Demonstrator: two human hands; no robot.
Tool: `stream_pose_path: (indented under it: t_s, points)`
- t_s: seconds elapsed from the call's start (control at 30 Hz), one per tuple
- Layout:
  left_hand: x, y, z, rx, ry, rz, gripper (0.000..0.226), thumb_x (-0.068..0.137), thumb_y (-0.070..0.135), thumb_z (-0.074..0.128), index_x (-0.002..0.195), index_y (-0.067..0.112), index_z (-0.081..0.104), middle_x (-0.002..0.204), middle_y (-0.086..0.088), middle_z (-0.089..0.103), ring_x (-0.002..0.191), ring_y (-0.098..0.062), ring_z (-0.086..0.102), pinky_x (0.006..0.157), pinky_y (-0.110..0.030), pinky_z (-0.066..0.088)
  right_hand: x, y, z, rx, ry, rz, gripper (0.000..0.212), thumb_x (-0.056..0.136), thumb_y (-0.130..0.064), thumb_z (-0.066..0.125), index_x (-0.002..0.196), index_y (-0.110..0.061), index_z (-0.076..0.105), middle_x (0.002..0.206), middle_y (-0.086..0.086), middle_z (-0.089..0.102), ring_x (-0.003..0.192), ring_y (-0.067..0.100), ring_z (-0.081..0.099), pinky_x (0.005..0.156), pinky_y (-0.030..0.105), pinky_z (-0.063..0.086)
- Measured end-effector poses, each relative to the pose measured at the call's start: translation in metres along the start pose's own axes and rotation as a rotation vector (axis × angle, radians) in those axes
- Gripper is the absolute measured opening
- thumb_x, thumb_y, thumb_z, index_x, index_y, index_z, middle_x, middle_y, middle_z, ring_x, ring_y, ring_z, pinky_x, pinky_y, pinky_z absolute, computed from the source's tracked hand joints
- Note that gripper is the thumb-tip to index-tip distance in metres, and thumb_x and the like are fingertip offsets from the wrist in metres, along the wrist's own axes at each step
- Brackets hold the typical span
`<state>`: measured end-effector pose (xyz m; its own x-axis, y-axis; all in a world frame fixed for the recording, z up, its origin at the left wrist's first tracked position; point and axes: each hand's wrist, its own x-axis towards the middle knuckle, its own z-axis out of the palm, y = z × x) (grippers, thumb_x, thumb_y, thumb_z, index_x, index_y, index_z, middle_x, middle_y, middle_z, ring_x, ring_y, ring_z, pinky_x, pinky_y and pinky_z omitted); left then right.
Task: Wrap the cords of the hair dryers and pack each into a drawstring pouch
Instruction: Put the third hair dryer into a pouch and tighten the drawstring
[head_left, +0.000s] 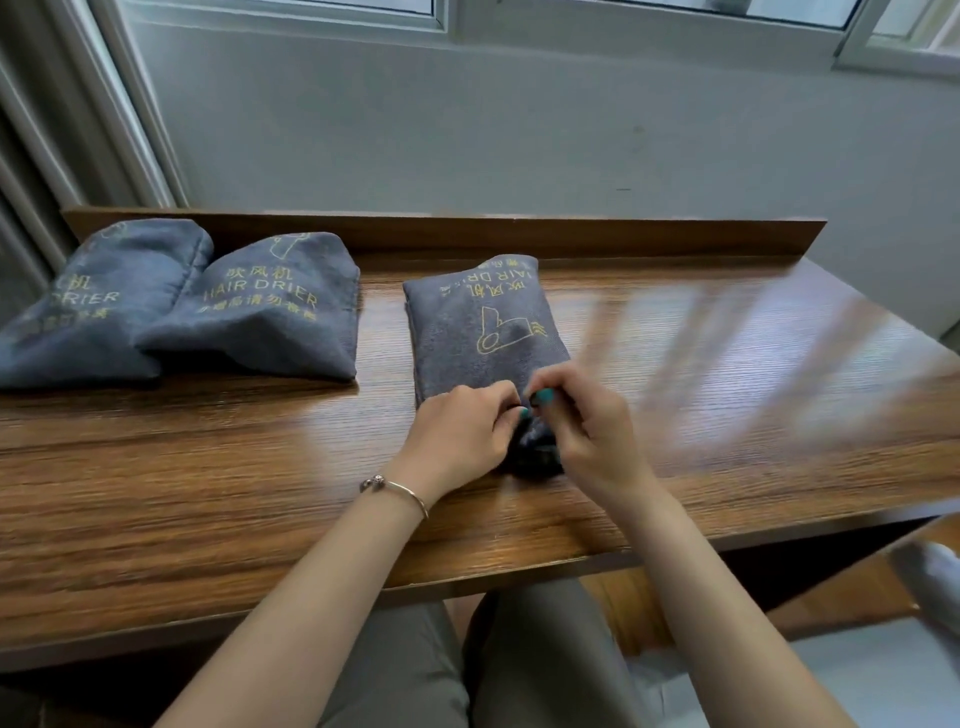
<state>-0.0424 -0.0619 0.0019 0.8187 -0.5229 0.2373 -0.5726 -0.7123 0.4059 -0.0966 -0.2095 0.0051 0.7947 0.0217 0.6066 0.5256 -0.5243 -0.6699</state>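
Soft daylight from the windows (623, 10) glares on the table (727, 374); edges bend, slight blur.

"HAIR DRIER" on middle pouch (270, 306)

A glossy wooden table (218, 467) with dark brown grain carries everything here; a low upright wooden ledge (467, 234) runs along its far edge, from about ten o'clock to two o'clock. Three grey fabric drawstring pouches printed in yellow lie directly on the top. The leftmost pouch (88, 312) sits at ten o'clock, partly cut off by the picture's edge. The second pouch (270, 312), reading "HAIR DRIER", lies just beside it at eleven o'clock, overlapping its right side. The third pouch (483, 327) lies apart from them near the centre, at twelve o'clock, its yellow dryer drawing facing up and its gathered mouth towards the near edge.
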Motion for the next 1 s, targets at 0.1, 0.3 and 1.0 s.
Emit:
stream_pose_path:
  t_s: [0.1, 0.3, 1.0]
  points:
    - [-0.002, -0.009, 0.003, -0.082, 0.003, -0.077, 0.011, 0.097, 0.033, 0.047, 0.093, 0.024, 0.051, 0.085, -0.002, 0.072, 0.088, -0.028, 0.065, 0.069, -0.035, 0.046, 0.006, 0.012, 0.002, -0.036, -0.139, 0.156, 0.028, 0.094, -0.013, 0.049, 0.086, -0.039, 0.053, 0.067, -0.019, 0.058, 0.055, 0.006, 0.057, 0.054, 0.024, 0.047]
    - [-0.002, -0.012, 0.005, -0.382, -0.014, -0.166, 0.020, 0.094, 0.034, 0.058, 0.075, 0.028, 0.059, 0.058, 0.014, 0.069, 0.052, 0.004, 0.057, 0.070, -0.035, 0.055, 0.007, 0.026, 0.001, 0.114, -0.038, 0.467, 0.030, 0.093, 0.000, 0.055, 0.075, -0.022, 0.063, 0.055, -0.005, 0.052, 0.050, 0.002, 0.045, 0.052, 0.018, 0.036]
    - [-0.008, 0.004, 0.019, -0.530, 0.109, -0.252, 0.015, 0.089, 0.042, 0.059, 0.080, 0.034, 0.067, 0.063, 0.008, 0.070, 0.061, -0.011, 0.066, 0.064, -0.036, 0.054, -0.001, 0.005, 0.015, 0.395, 0.166, 0.443, 0.027, 0.089, 0.006, 0.059, 0.086, -0.018, 0.072, 0.063, -0.010, 0.065, 0.049, 0.001, 0.049, 0.053, 0.014, 0.041]
